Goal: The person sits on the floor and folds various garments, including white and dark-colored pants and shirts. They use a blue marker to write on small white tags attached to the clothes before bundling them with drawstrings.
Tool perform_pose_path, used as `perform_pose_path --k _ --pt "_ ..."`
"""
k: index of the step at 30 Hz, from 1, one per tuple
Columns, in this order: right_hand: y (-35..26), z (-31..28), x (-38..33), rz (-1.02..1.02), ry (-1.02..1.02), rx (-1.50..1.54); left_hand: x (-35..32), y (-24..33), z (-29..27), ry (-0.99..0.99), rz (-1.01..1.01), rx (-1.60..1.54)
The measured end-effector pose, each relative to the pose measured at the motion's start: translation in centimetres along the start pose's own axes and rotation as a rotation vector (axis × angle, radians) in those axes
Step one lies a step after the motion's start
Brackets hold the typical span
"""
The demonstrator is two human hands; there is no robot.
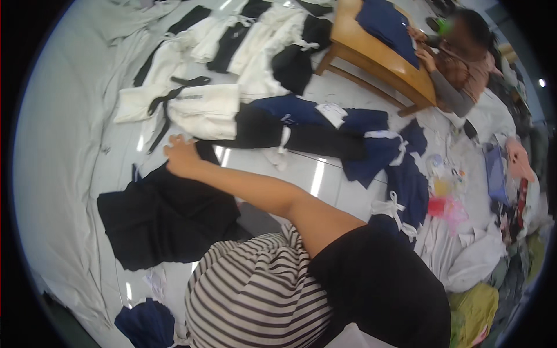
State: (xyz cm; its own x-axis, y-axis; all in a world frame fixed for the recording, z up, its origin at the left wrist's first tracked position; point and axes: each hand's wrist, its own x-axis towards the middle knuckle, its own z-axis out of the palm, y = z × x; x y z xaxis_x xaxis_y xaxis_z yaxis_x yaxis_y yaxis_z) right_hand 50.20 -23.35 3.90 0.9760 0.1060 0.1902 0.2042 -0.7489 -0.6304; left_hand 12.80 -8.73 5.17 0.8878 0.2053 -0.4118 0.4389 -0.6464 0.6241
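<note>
Black garment (165, 214): lies on the floor (119, 156), on the body side of the fingers of the right hand (184, 158), its upper part directly beneath or against that hand. Contact cannot be confirmed. Striped cloth (255, 296) sits nearer the body than the fingers, to their right, beside the garment. Table (380, 64) stands well apart, beyond the fingers and to the right. White garment (212, 119) lies near, just beyond the fingers; black strap (159, 103) trails off it toward them.

Fingers: spread and loosely curled, with gaps between; nothing is seen in their hold. Left hand is not in view.

Risk, in this inspector's judgement: a sweep of the fingers away from the body could hook the strap and drag the white garment askew. A one-handed pull at the upper part could bunch the creased cloth.

Orientation: long axis runs aslant, from a broad, fairly straight edge left of and nearer than the fingers to a narrower end just right of them. Which end is the waist cannot be told.
</note>
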Motion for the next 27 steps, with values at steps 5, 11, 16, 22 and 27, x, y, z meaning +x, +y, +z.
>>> perform_pose_path --k 5,11,16,22,27 --pt "-1.7 -3.0 -0.5 0.001 0.063 0.155 0.3 0.4 0.2 -0.035 0.043 0.088" --pt "-4.8 -7.1 -2.1 -0.005 0.034 0.356 -0.2 0.9 -0.1 -0.008 0.103 0.168" --pt "-7.4 -7.9 -4.8 -0.184 -0.092 0.504 -1.2 1.2 -0.1 -0.014 0.130 0.199" --pt "-6.9 -10.6 -11.9 -0.472 -0.403 0.501 -2.2 1.8 0.0 -0.026 0.153 0.225" --pt "2.5 -18.2 -20.7 -0.180 -0.672 0.491 -3.3 2.4 0.0 -0.022 0.167 0.262"
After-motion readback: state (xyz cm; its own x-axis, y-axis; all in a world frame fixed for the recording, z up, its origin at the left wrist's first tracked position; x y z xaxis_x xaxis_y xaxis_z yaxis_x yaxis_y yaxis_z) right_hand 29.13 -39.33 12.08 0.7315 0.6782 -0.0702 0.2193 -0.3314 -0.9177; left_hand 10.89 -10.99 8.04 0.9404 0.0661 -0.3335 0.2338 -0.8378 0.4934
